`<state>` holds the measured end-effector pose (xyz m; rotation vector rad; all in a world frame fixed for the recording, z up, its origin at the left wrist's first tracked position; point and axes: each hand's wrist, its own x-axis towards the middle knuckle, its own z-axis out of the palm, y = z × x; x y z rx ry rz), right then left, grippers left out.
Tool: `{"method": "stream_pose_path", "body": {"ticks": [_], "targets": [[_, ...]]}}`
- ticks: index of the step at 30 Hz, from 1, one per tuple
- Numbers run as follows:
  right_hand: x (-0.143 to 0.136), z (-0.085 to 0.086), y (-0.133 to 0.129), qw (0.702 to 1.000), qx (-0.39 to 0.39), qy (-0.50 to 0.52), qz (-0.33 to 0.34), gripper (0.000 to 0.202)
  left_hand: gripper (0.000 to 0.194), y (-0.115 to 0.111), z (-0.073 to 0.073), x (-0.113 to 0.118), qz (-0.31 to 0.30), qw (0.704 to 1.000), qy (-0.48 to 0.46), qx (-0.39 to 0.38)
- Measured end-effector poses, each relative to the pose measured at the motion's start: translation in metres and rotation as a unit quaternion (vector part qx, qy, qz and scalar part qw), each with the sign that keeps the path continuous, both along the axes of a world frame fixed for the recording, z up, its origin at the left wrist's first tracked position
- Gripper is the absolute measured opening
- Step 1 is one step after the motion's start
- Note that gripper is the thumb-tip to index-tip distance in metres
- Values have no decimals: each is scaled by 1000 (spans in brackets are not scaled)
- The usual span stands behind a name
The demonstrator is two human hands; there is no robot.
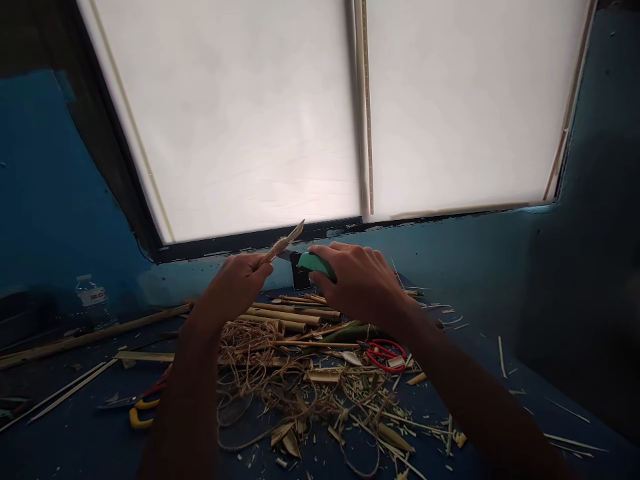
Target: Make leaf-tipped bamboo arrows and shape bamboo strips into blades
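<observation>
While my left hand (pixel 233 290) closes on a twine-wrapped stick (pixel 280 249), raised above the bench (pixel 475 420), my right hand (pixel 353 273) grips a green-handled knife (pixel 317 265), its blade against or just beside the wrapping. Below, tangled twine (pixel 250 347) and shavings (pixel 370 400) spread toward the bench's near edge.

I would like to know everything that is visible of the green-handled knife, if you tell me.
The green-handled knife is in the grip of the right hand, raised above the littered table. Its rounded handle looks like plastic, partly covered by thumb and fingers. A flat grey blade, apparently metal, extends left towards the twine-wrapped stick in the left hand. Whether blade and stick touch, I cannot tell.
</observation>
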<state>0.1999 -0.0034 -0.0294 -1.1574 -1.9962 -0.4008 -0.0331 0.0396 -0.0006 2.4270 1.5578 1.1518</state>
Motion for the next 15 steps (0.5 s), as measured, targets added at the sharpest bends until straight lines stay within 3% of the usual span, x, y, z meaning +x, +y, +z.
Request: {"method": "stream_pose_path", "body": {"ticks": [5,7,10,11,13,15], "targets": [[-11,-2,14,1000,-10,-11,9,39,35,19,-3,-7,-10,1000,4,-16],[-1,0,26,999,-26,24,-29,38,32,26,-2,-22,-5,1000,-14,-26],[44,2,51,977,-60,119,-167,47,24,31,1,-62,30,995,-83,-48],[64,0,61,967,-85,132,-199,50,29,30,1,-76,39,991,-113,-58],[103,-9,80,954,-151,130,-222,48,36,26,1,-101,29,982,-160,-90],[128,-22,96,949,-226,99,-197,39,36,21,1,-114,9,975,-192,-115]]}}
